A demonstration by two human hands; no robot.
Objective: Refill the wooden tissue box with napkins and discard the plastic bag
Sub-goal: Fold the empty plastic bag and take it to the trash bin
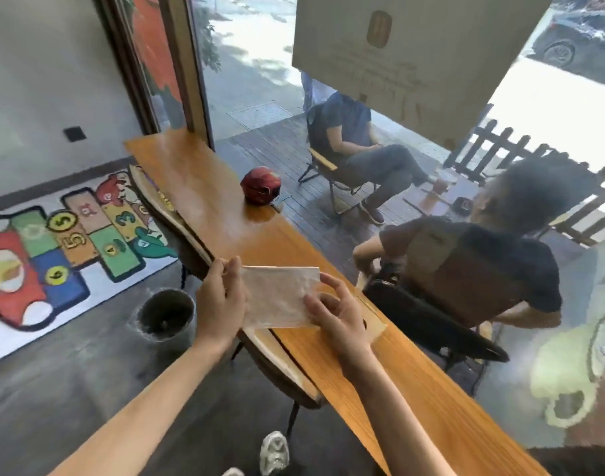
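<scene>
We hold the napkins [280, 297], a flat white stack, above the near edge of the counter [225, 214]. Its long axis runs left to right across our view, roughly crosswise to the counter, with the broad face turned up toward us and the far edge tipped slightly higher. Our left hand [222, 300] grips the left short end, fingers curled round it. Our right hand [335, 312] pinches the right end between thumb and fingertips, near the lower right corner. Just under the right hand lies the box [375, 321], pale wood, sitting on the counter by the window; most of it is hidden by the hand. Farther along the counter sits a red ball [260, 185]. A grey bin [166, 316] stands on the floor left of the counter, beside a hopscotch rug [53, 255]. Beyond the glass two people sit on chairs.
</scene>
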